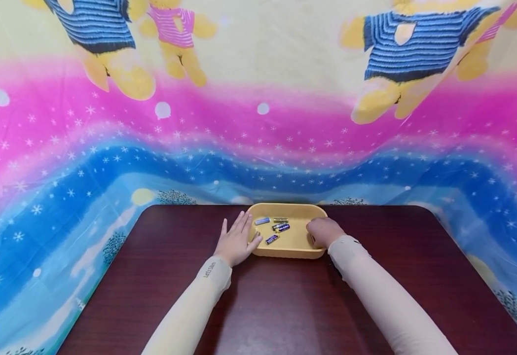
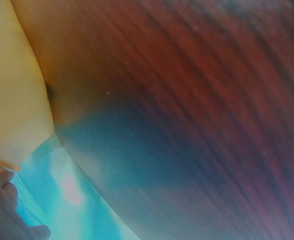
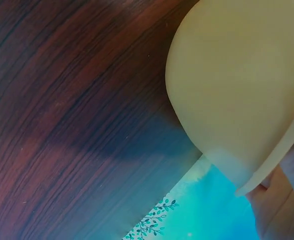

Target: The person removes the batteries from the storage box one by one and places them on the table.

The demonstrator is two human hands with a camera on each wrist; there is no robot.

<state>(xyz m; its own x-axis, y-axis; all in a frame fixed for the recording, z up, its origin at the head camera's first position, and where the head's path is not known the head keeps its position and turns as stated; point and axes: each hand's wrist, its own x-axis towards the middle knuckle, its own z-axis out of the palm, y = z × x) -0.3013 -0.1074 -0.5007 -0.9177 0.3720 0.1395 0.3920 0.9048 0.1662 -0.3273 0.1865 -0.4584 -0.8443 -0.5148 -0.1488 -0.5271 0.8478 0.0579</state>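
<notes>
A shallow yellow tray (image 1: pixel 296 242) holds several small cylindrical batteries. A blue-grey battery (image 1: pixel 262 221) lies near its far left, a gold one (image 1: pixel 280 220) beside it. Two dark-and-gold ones lie close together mid-tray, and a purple-and-gold battery (image 1: pixel 272 239) lies nearer the front. My left hand (image 1: pixel 235 242) rests at the tray's left rim, fingers straight and thumb spread. Over the right end, my right hand (image 1: pixel 323 231) reaches inside with bent fingers; its fingertips are hidden, so whether it holds anything does not show. Both wrist views mostly show the tray's outer wall (image 3: pixel 237 85).
The tray stands at the far edge of a dark reddish-brown wooden table (image 1: pixel 272 305). Behind and around the table hangs a cloth backdrop (image 1: pixel 258 143) printed with bears and snowflakes. Long pale sleeves (image 1: pixel 387 296) cover both forearms.
</notes>
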